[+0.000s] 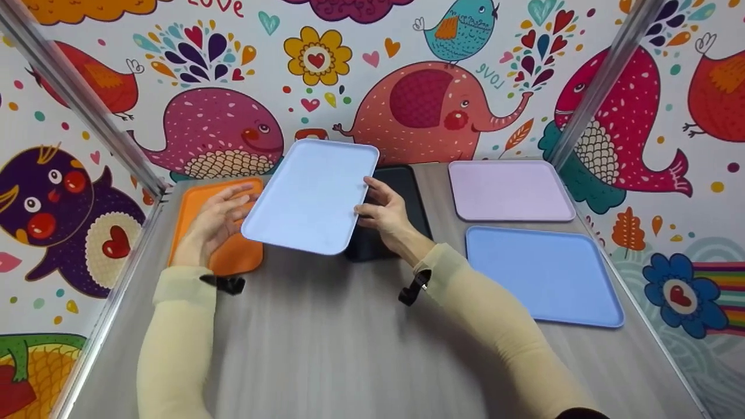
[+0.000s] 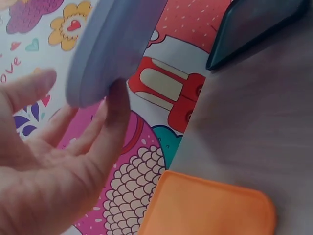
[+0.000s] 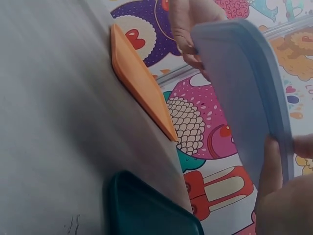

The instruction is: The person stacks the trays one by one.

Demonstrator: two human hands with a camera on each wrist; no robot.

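Two pale sleeves (image 1: pixel 177 343) are spanning the near side above the grey tabletop (image 1: pixel 326 361), each ending in a dark strap (image 1: pixel 414 288) at the wrist.

Past them, the right hand (image 1: pixel 387 216) is pinching the right long edge of the pale tray (image 1: pixel 308 195); its fingers (image 3: pixel 272 164) are clasping the rim from both faces, with only the tray's thickness between. The left hand (image 1: pixel 218 224) is standing at the opposite long edge, fingers spread and loosely bent. In the left wrist view one fingertip is seemingly touching the underside while the thumb is standing apart, so this hand is not gripping.

The pale tray is hanging between the hands, off the tabletop and seemingly tilted. Its long axis is running away from the person, the far end leaning right. From the right fingers its body is lying leftward; from the left fingers, rightward. The right hand is the nearer one, already having hold; the left is touching or almost so.

To the right, the blue tray (image 1: pixel 544 276) is lying with its long side crosswise. Farther left, the orange tray (image 1: pixel 233 250) is lying behind the left hand, and the dark tray (image 1: pixel 407 192) is lying behind the right one, partly covered; in the head view the pale tray is hiding much of the gap between them. Beyond the blue tray the lilac tray (image 1: pixel 512 191) is lying, also crosswise. Behind everything, the patterned wall (image 1: pixel 372 35) is rising.
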